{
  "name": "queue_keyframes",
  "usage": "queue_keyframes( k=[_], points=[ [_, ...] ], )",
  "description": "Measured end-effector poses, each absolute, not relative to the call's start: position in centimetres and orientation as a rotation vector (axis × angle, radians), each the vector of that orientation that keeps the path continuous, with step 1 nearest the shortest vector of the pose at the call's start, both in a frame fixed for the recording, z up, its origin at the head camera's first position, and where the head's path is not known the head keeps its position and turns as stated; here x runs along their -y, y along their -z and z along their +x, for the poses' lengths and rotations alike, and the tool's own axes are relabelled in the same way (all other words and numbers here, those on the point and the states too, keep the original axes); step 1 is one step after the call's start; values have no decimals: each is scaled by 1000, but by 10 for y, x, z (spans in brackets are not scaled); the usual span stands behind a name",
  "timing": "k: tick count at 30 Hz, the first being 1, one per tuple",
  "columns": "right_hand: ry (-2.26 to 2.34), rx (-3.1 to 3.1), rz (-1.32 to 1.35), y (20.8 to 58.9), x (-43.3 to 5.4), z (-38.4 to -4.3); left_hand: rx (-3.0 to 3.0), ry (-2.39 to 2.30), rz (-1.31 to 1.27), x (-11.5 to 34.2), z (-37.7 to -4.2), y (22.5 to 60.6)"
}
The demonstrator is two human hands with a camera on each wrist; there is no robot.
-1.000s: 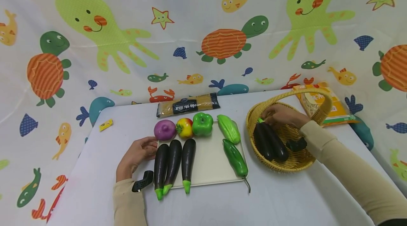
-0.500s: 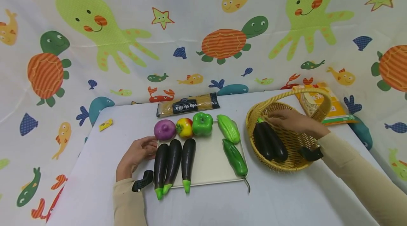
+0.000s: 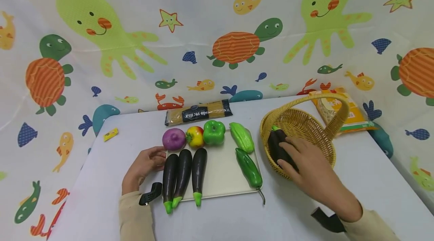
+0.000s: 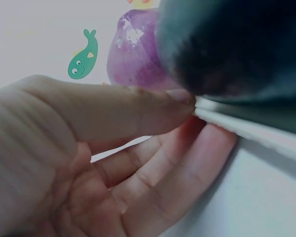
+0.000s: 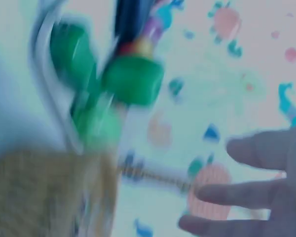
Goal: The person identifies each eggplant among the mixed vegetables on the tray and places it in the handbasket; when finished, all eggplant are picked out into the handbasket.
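My left hand (image 3: 144, 165) pinches the left edge of a cream tray (image 3: 220, 182); in the left wrist view the thumb lies above the rim and the fingers (image 4: 187, 173) below it. Three eggplants (image 3: 183, 175) lie along the tray's left side, beside a purple onion (image 3: 174, 139). Over the front right of a wicker basket (image 3: 308, 122), my right hand (image 3: 312, 171) has its fingers extended and overlaps the eggplants (image 3: 277, 146) inside, hiding part of them. The blurred right wrist view shows its fingers (image 5: 237, 195) spread, with nothing between them.
A red-yellow pepper (image 3: 195, 137) and green bell pepper (image 3: 214, 132) sit along the tray's back. A pale green vegetable (image 3: 242, 138) and green chili pepper (image 3: 248, 167) lie on its right. Behind are a pasta pack (image 3: 199, 112), an orange bag (image 3: 342, 111) and a small yellow packet (image 3: 110, 134).
My right hand has let go of an eggplant in the basket and moved back toward me, over the basket's front right. The left hand keeps its place at the tray edge.
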State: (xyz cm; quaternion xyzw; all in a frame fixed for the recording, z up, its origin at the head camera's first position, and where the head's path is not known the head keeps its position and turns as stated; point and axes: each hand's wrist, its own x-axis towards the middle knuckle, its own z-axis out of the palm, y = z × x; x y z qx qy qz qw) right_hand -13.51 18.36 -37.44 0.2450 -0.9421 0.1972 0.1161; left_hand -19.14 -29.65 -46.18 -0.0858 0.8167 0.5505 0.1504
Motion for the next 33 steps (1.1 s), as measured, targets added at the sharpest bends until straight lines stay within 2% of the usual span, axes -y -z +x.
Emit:
queue_keyframes(
  k=[6, 10, 17, 24, 33],
  points=[
    [-765, 2716, 834, 386, -129, -110, -2343, -1580, -237, 296, -194, 463],
    [-860, 2825, 990, 395, -90, -114, -2334, -1588, -239, 298, -194, 463],
    [-723, 2988, 1317, 416, -31, -120, -2341, -1581, -253, 296, -193, 463],
    [-635, 2979, 1389, 436, -15, -112, -2337, -1587, -259, 294, -193, 464],
    [-675, 2937, 1395, 442, -13, -114, -2345, -1589, -261, 295, -193, 463]
  ],
)
